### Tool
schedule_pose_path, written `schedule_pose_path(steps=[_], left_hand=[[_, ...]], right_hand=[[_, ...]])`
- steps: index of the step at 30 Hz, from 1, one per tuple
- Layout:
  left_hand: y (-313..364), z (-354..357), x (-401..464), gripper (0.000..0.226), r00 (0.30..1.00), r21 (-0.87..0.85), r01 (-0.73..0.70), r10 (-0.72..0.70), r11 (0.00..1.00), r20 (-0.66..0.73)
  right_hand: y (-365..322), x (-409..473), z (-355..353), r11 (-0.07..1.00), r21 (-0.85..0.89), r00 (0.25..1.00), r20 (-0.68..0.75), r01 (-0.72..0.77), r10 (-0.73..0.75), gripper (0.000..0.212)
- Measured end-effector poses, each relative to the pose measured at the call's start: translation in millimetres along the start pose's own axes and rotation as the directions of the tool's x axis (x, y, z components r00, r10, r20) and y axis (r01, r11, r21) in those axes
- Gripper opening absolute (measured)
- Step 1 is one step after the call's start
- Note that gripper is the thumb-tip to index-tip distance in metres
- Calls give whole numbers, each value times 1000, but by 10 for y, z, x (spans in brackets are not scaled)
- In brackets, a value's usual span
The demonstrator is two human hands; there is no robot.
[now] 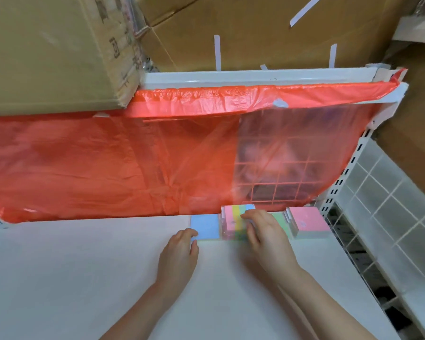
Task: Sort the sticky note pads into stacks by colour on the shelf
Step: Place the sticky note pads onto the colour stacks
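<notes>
right hand (257, 225): fingers curled over the right side of the multicolour pad stack (233, 223), gripping its edge; which pad it has hold of I can't tell.
left hand (182, 244): fingertips pinch the near left corner of the blue pad (205, 227), which lies flat on the shelf (84, 278).
multicolour pad stack: pink, yellow, green and blue strips on top, just right of the blue pad, edges near touching.
green pad (277, 218): mostly hidden behind the right hand.
pink pad stack (307, 223): far right, by the shelf upright.
red plastic sheet (108, 163): hangs behind the row.
step: judged mid-sort, squaring the blue pad and the multicolour stack.
next: likely lift one pad cleanly, match its colour, set it square.
</notes>
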State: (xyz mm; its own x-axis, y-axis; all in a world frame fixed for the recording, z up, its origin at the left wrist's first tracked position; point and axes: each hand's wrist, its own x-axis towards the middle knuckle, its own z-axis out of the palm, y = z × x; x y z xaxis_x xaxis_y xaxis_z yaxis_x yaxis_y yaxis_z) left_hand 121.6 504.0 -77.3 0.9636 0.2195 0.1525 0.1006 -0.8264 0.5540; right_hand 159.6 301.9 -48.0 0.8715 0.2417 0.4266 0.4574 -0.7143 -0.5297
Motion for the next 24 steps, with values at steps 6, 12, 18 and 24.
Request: schedule_pose_path(steps=[6,12,18,24], left_hand=[[-421,-292,-211,26,995,45,93,-91,995,-44],[-883,-694,-350,26,990,93,118,-110,989,-88],[-1608,-1287,-575,28,985,144,133,-116,981,-124],[-2517,-2013,-895,28,971,189,199,-169,962,-167]], right_hand=[[-564,3,325,989,83,979,150,125,-137,35],[-1017,-3,741,980,59,927,317,191,-200,32],[-1766,23,1240,969,60,876,418,239,-241,38],[-2762,-75,1860,936,104,821,456,335,-344,38]])
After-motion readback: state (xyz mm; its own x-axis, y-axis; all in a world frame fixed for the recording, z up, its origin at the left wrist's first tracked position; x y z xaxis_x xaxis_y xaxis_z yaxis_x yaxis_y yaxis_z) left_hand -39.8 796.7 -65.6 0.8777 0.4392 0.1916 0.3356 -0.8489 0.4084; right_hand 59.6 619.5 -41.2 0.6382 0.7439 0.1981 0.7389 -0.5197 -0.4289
